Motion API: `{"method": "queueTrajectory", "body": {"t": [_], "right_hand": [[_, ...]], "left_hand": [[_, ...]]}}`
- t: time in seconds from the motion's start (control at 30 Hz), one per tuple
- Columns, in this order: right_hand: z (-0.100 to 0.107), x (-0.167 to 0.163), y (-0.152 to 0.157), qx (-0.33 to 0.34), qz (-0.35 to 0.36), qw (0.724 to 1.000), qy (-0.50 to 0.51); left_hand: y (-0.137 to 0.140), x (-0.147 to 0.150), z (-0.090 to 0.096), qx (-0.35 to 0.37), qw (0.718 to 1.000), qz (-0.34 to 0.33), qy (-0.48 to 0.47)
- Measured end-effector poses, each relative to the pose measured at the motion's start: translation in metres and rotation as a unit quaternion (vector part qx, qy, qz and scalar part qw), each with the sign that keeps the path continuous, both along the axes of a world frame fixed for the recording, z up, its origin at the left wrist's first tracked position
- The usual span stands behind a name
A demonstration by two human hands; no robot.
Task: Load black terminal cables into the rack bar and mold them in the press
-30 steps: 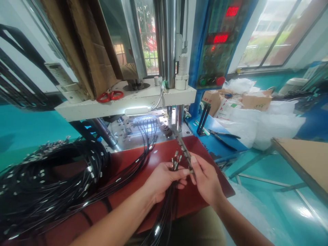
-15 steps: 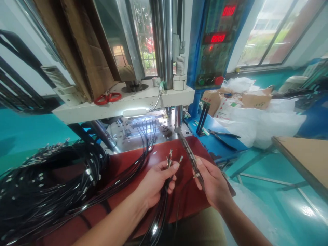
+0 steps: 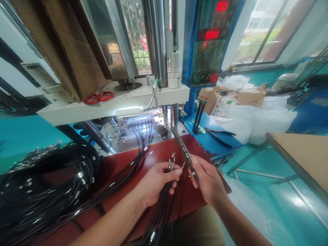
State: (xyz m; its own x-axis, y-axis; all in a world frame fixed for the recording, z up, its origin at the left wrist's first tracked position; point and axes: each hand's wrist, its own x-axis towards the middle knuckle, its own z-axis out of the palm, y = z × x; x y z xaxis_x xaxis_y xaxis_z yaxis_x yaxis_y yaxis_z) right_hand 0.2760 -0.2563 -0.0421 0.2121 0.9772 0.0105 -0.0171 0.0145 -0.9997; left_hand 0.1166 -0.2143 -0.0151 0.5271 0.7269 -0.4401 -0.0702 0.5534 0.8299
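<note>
Black cables (image 3: 164, 208) with small metal terminals at their ends are pinched in my left hand (image 3: 164, 179), the terminals standing up past thumb and forefinger. My right hand (image 3: 208, 176) is closed around a long slotted metal bar (image 3: 183, 147), which slants up and left toward the press. One terminal sits at the side of this bar, close to my right fingers. Both hands are over the red-brown board (image 3: 143, 171), a small gap between them. Other cables run from a lit metal mould (image 3: 139, 124) on the press bed to the left.
A big coil of black cables (image 3: 51, 181) lies at the left. Above the mould is the white press plate (image 3: 115, 106) with red-handled scissors (image 3: 98, 98). On a blue shelf (image 3: 210, 138) at the right lie pliers (image 3: 220, 135). White bags (image 3: 269, 119) and a wooden table (image 3: 302, 150) stand farther right.
The view has turned a little, so the surroundings sit slightly farther left. The terminals in my left hand have shifted slightly nearer to the bar. Both hands keep their hold.
</note>
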Motion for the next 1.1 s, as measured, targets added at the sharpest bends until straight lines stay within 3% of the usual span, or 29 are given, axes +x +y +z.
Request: {"method": "queueTrajectory", "body": {"t": [0.23,0.63,0.93,1.1], "right_hand": [[0.003,0.001,-0.001,-0.005,0.009,1.000,-0.014],[0.001,0.002,-0.002,-0.001,0.015,0.998,-0.061],[0.004,0.002,-0.004,-0.014,0.016,0.994,-0.110],[0.003,0.000,-0.004,-0.020,0.017,0.993,-0.117]], "left_hand": [[0.001,0.002,0.004,-0.022,0.998,-0.058,0.017],[0.002,0.004,-0.004,-0.033,0.998,-0.052,-0.002],[0.002,0.015,-0.006,0.029,0.999,-0.026,0.024],[0.003,0.015,-0.009,0.017,0.999,-0.014,0.025]]}}
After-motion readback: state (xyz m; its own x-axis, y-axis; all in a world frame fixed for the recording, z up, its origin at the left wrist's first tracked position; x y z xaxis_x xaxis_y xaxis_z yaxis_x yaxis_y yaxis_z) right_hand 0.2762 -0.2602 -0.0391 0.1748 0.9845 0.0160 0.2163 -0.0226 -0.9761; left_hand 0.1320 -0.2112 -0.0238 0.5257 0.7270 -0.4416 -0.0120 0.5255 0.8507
